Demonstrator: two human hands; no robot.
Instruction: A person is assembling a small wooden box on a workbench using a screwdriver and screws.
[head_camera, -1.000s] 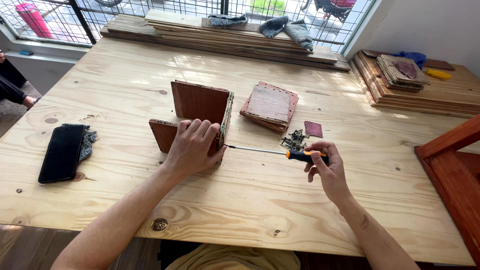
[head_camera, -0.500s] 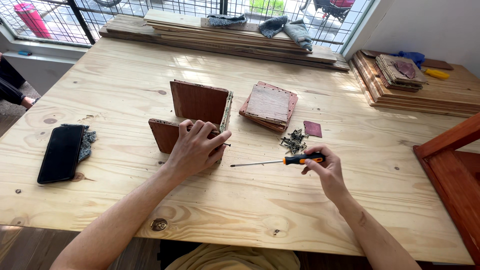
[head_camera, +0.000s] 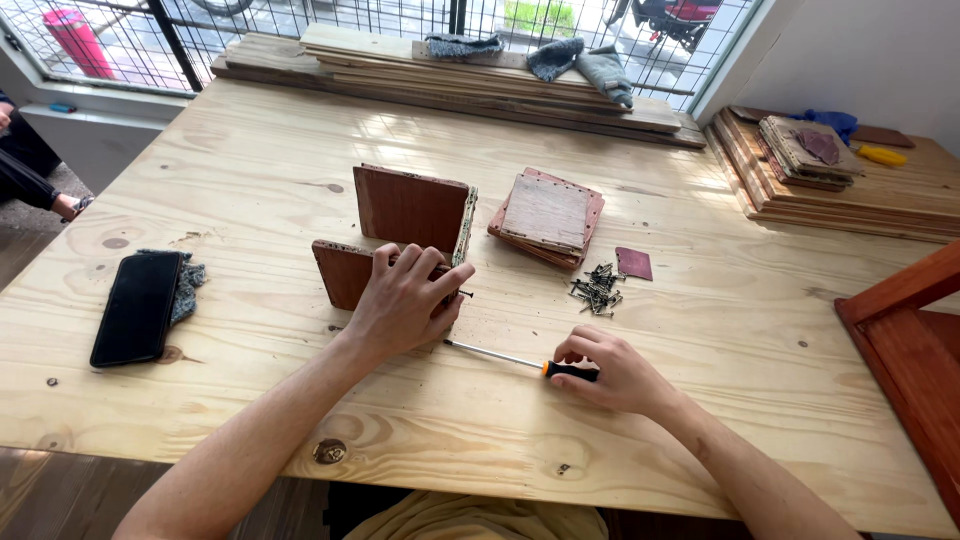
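Reddish-brown wooden boards (head_camera: 400, 235) standing upright at a right angle near the middle of the pale wooden desk (head_camera: 250, 150), pale rough edges showing, a screw poking from the near board's right end. Left hand (head_camera: 405, 300) draped over the near board, fingers curled on its top edge. Right hand (head_camera: 612, 372) resting low on the desk, fingers closed on a screwdriver (head_camera: 525, 362) with an orange and black handle, its shaft lying flat and pointing at the boards. Beyond, a heap of dark screws (head_camera: 596, 288), a stack of square boards (head_camera: 546, 215), a small reddish scrap (head_camera: 634, 263). Far left, a black phone (head_camera: 136, 306) on a grey cloth (head_camera: 188, 285).
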